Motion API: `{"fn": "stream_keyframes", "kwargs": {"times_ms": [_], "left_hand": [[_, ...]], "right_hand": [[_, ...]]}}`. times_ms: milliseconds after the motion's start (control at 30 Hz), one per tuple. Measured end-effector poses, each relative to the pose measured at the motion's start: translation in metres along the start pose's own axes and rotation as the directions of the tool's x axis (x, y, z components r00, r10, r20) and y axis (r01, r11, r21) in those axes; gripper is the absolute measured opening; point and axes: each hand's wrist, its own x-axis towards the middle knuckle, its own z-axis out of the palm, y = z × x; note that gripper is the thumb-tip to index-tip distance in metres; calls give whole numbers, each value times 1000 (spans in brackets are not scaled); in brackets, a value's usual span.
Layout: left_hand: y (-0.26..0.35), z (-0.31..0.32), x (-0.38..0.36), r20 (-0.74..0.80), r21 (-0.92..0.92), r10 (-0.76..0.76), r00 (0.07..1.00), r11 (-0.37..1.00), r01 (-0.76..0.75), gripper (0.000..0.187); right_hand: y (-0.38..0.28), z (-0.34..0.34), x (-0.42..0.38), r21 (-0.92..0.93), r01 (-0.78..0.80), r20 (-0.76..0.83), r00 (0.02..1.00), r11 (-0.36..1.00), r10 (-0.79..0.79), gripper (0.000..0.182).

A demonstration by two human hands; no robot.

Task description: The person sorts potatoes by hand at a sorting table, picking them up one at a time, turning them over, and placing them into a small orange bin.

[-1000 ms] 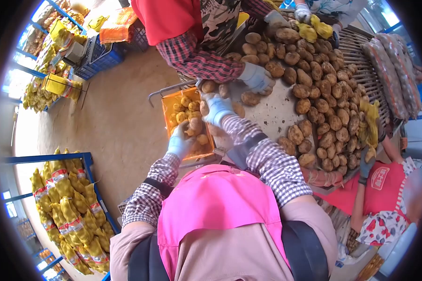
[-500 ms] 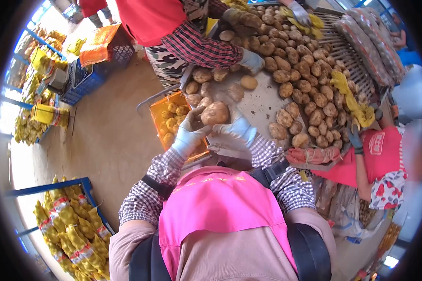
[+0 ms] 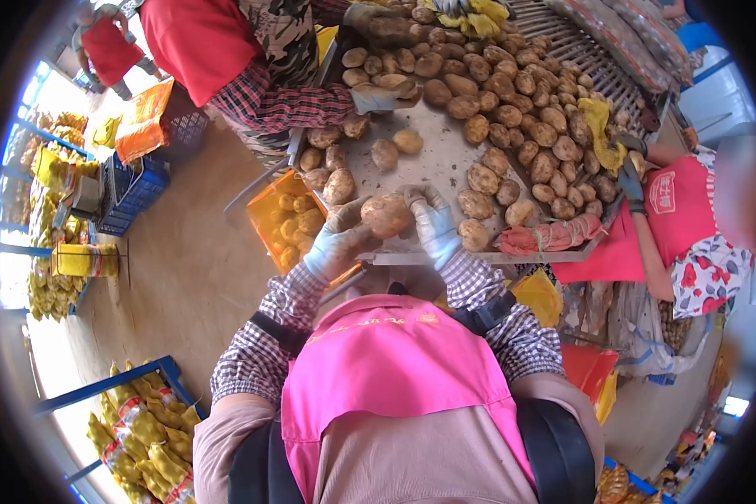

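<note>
Between my two gloved hands is a large brown potato [image 3: 386, 216], held above the near edge of the metal sorting table [image 3: 428, 181]. My left hand [image 3: 338, 239] grips its left side with thumb and fingers. On its right side my right hand [image 3: 433, 225] has its fingers curled against it. Several loose potatoes [image 3: 339, 186] lie on the table just beyond my left hand. To the right, more potatoes [image 3: 483, 179] sit near the main heap [image 3: 529, 109]. An orange crate [image 3: 265, 220] with potatoes in it stands below the table's left edge.
A co-worker in a red vest [image 3: 202, 50] reaches over the table's far left. Another in a pink apron [image 3: 680, 202] stands at the right. A rolled red mesh sack [image 3: 550, 235] lies on the near right edge. Filled yellow sacks [image 3: 147, 420] are at lower left.
The view has shifted, so the table appears lower and further left. The potato has turned slightly between my hands. The far-left co-worker's gloved hand has moved back to potatoes at the table's left side.
</note>
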Motion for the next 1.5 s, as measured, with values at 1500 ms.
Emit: {"fn": "stream_keyframes", "kwargs": {"times_ms": [1500], "left_hand": [[-58, -111, -39, -576, 798, 607, 547, 271, 538, 46]], "right_hand": [[28, 44, 120, -868, 487, 491, 871, -102, -14, 65]]}}
